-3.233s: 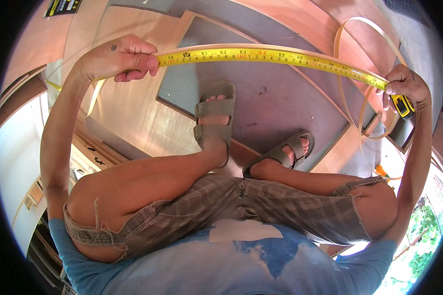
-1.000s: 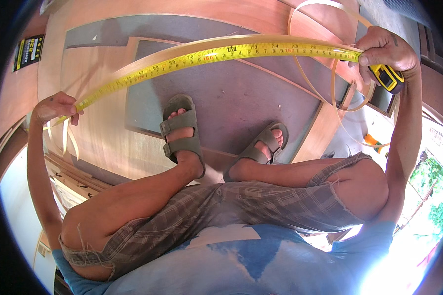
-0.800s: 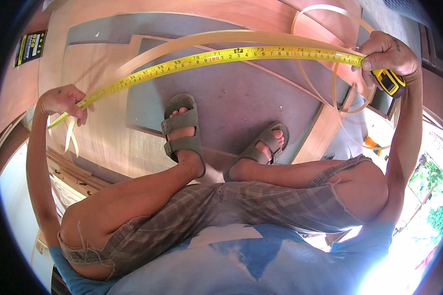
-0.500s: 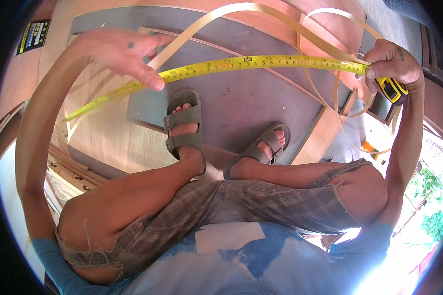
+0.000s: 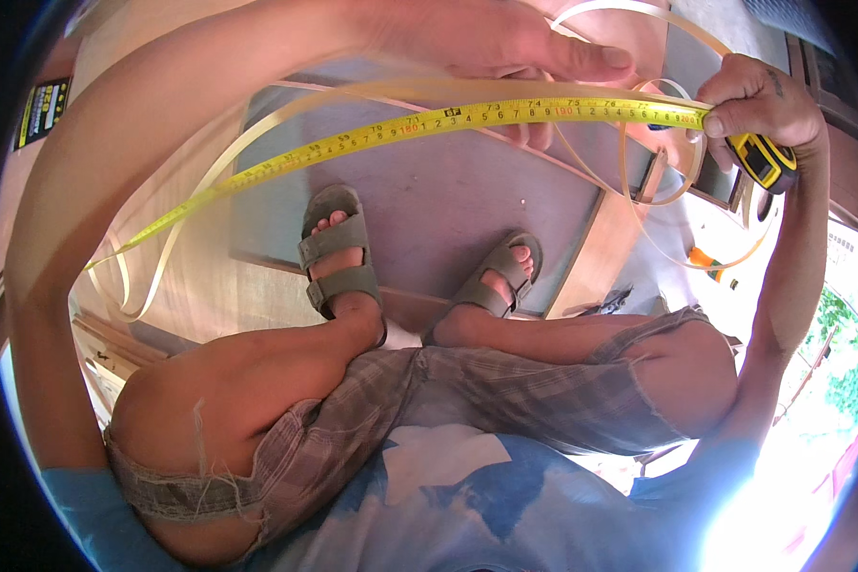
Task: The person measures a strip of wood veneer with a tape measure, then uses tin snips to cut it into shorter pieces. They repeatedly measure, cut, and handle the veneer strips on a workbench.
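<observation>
A yellow tape measure blade (image 5: 405, 132) stretches from the far left up across the middle to my right hand (image 5: 758, 100). My right hand is closed, pinching the blade, with the black and yellow case (image 5: 761, 162) just under it. A thin pale wooden strip (image 5: 229, 157) bows along behind the blade and reaches the same hand. My left hand (image 5: 534, 48) is over the strip, a little left of my right hand. Its thumb points right, and fingertips show below the blade; the rest of its fingers are hidden behind strip and blade.
The strip's loose loops (image 5: 672, 195) hang at the right. Under my sandalled feet lies a dark panel (image 5: 429, 210), with a wooden board (image 5: 582, 253) beside it. A tool with an orange and yellow handle (image 5: 707, 262) lies at the right. Stacked wood (image 5: 114, 343) is at the left.
My left hand has swung right and farther away, along the strip toward my right hand. The blade and strip have shifted slightly left; my right hand keeps its grip.
</observation>
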A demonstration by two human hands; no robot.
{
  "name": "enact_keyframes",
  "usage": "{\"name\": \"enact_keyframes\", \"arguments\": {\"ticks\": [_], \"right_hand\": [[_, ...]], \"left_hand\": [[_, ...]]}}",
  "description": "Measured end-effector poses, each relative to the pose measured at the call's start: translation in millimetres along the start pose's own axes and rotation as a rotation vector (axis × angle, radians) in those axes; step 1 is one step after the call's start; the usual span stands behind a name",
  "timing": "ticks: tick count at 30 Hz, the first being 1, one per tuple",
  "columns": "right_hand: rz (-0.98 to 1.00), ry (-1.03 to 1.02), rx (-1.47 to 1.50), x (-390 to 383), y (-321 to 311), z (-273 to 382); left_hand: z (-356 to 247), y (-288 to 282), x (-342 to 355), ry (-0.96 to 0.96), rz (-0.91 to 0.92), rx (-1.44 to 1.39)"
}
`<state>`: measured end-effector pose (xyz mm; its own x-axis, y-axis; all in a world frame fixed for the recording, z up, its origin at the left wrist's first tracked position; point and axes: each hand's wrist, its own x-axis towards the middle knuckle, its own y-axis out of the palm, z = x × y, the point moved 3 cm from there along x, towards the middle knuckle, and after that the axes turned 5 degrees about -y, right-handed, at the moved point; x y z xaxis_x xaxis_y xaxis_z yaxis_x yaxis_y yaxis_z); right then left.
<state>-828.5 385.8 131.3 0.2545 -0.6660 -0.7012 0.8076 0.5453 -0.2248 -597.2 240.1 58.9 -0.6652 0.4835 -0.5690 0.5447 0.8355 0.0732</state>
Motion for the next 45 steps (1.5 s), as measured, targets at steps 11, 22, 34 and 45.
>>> {"name": "enact_keyframes", "arguments": {"ticks": [11, 22, 34, 45], "right_hand": [[-0.052, -0.077, 0.213, -6, 17, -30], [0.047, -0.091, 0.304, -4, 20, -38], [-0.027, -0.129, 0.182, -4, 31, -16], [-0.147, -0.278, 0.003, -11, 38, -1]], "left_hand": [[25, 16, -28, 0.061, -0.244, -0.313], [22, 31, -31, -0.012, -0.287, -0.243], [17, 38, -34, -0.098, -0.412, -0.149], [20, 34, -37, -0.074, -0.454, -0.134]]}}
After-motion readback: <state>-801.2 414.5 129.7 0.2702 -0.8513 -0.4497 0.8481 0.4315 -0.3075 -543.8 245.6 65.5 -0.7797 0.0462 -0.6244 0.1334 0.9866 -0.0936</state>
